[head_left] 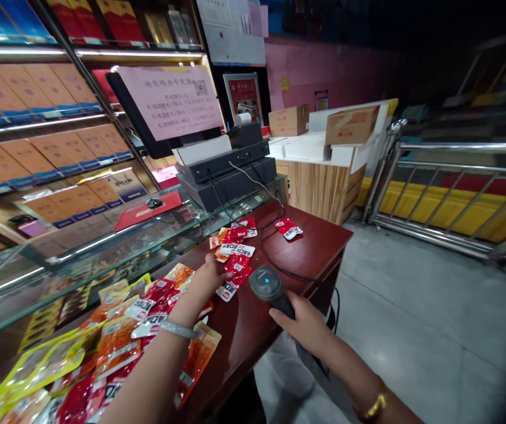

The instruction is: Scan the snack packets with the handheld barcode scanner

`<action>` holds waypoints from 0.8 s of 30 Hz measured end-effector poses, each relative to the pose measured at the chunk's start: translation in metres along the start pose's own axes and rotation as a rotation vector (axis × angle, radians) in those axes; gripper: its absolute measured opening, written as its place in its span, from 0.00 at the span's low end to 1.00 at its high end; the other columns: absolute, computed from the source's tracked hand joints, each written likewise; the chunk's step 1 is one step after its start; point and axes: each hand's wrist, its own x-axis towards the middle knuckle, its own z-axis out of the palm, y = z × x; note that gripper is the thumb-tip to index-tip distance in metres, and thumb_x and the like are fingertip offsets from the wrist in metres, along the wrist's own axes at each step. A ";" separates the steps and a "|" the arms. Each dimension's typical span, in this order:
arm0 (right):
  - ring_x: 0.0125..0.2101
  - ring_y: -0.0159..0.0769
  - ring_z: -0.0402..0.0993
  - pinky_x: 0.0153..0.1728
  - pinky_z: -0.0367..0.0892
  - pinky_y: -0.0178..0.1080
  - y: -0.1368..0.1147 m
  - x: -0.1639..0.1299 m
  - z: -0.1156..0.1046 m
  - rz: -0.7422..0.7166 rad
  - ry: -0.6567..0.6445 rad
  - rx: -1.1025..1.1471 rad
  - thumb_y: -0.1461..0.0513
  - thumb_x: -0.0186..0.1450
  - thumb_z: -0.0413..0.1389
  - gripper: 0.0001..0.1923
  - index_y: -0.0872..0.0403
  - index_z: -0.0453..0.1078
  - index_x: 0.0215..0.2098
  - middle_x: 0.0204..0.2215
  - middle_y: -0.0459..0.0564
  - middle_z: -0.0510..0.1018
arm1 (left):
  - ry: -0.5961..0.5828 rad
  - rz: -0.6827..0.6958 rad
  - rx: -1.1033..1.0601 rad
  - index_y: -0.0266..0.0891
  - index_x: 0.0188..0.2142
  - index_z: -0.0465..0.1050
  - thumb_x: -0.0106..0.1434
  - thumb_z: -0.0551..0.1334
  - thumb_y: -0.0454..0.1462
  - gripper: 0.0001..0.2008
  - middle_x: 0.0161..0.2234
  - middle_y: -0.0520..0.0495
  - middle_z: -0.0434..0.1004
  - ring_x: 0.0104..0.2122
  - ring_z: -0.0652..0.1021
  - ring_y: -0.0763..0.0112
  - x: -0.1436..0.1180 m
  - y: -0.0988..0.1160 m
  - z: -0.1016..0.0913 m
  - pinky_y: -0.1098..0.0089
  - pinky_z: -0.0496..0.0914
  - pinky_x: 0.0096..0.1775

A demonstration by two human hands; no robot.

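My right hand (302, 325) grips the handle of a dark barcode scanner (267, 285), its head aimed at small red snack packets (235, 272) on the dark red counter (319, 241). My left hand (211, 275) reaches over the counter and holds a red packet at the edge of that small cluster. A silver bangle circles my left wrist. One red packet (288, 228) lies apart, farther right. The scanner's black cable (275, 259) runs across the counter toward the register.
A heap of orange, yellow and red snack bags (116, 341) covers the near left counter. A black cash register (230, 171) with a pink notice (171, 100) stands behind. Glass display case (80, 259), carton shelves (36, 88), wooden counter with boxes (323, 176), metal railing (456, 188).
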 end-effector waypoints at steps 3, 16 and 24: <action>0.39 0.49 0.82 0.39 0.74 0.43 -0.002 -0.002 0.005 -0.011 -0.003 -0.002 0.55 0.66 0.59 0.15 0.56 0.76 0.46 0.34 0.53 0.84 | -0.096 0.003 -0.043 0.35 0.70 0.46 0.60 0.72 0.44 0.48 0.48 0.34 0.83 0.48 0.84 0.56 -0.013 -0.002 -0.002 0.68 0.71 0.44; 0.43 0.51 0.83 0.45 0.75 0.48 -0.005 -0.007 0.011 -0.042 -0.002 -0.052 0.55 0.65 0.60 0.18 0.57 0.76 0.48 0.40 0.58 0.86 | -0.092 -0.021 0.048 0.36 0.48 0.70 0.62 0.68 0.48 0.22 0.49 0.31 0.81 0.50 0.81 0.49 -0.074 0.015 0.010 0.62 0.71 0.45; 0.45 0.51 0.82 0.48 0.75 0.48 -0.016 -0.015 0.011 -0.132 -0.036 0.023 0.53 0.67 0.60 0.19 0.56 0.76 0.50 0.43 0.57 0.86 | 0.162 -0.047 -0.528 0.43 0.42 0.67 0.63 0.63 0.47 0.14 0.32 0.49 0.80 0.34 0.82 0.59 -0.100 -0.023 0.022 0.64 0.72 0.36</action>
